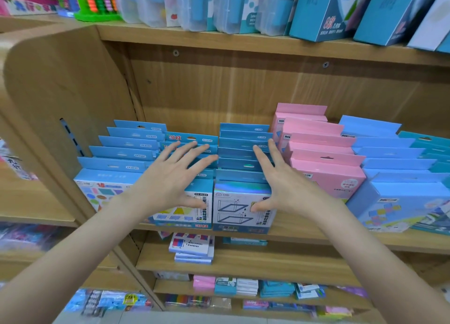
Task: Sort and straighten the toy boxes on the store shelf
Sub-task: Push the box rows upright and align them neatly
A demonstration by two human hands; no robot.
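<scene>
Because both hands reach over upright rows of thin toy boxes, a careless sideways push could tip a whole row like dominoes or shove the front box off the shelf (304, 233) edge. Taking the holographic-fronted box row (243, 163) as landmark: the left hand (170, 177) lies just left of it, over the neighbouring blue row (194, 143), fingers (187, 148) straight and spread apart, thumb at the front box's face. On the landmark's right side the right hand (285, 184) has its fingers extended and apart, thumb touching the front box (241, 206). Neither hand grips anything. Pink boxes (323, 150) stand right of the landmark.
</scene>
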